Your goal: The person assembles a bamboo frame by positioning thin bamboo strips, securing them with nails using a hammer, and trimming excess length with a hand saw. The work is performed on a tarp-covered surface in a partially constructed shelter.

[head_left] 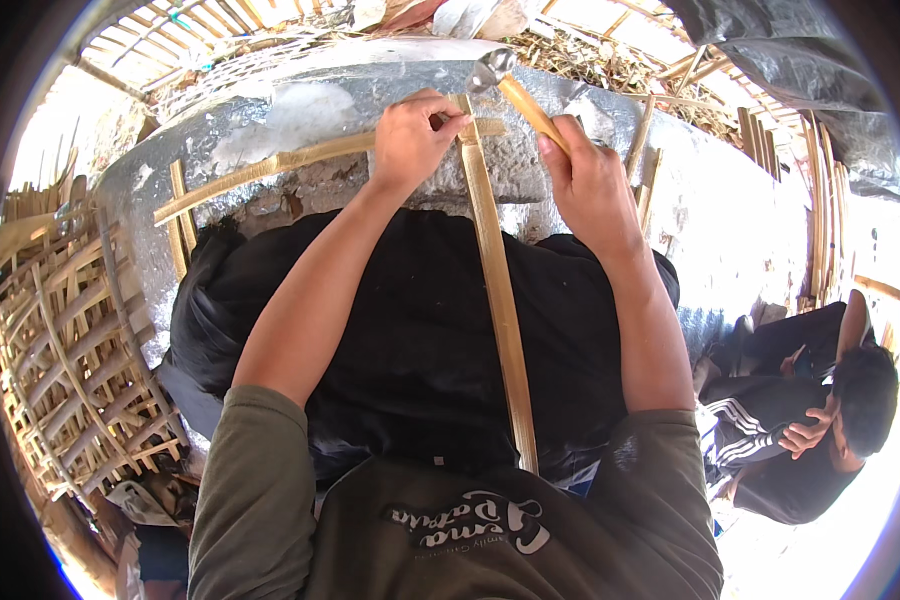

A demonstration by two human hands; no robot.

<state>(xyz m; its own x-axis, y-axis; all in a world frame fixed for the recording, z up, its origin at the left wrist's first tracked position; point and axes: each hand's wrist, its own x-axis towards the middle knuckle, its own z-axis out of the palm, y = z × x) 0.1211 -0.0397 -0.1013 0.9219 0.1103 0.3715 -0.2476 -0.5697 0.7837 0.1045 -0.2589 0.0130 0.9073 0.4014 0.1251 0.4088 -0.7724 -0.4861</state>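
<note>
Your hammer [537, 117] sits just past 12 o'clock, its rounded metal head shiny and its handle smooth, pale wood; your right hand [595, 190], near 1 o'clock, has its fingers curled around that handle. Your left hand [413, 138], just short of 12, brings thumb and forefinger together in a pinch at the top of the long strip [495, 290] — whether they grip anything besides its edge is too small to tell. That strip, flat, narrow and tan like split bamboo, runs from 12 towards 5 o'clock over the black cloth [410, 310] across your lap. At its upper end it crosses a gently bowed strip [300, 160] reaching round to 10 (your left hand hides part of it). Beneath lies a silvery-grey surface [310, 108], blotched and worn. Dry, tangled scraps [570, 75] lie at 1 o'clock, a coarse woven lattice [80, 360] fills 8 to 9, and a seated person [810, 420] in dark clothes is between 3 and 4 — well apart from your hands.
</note>
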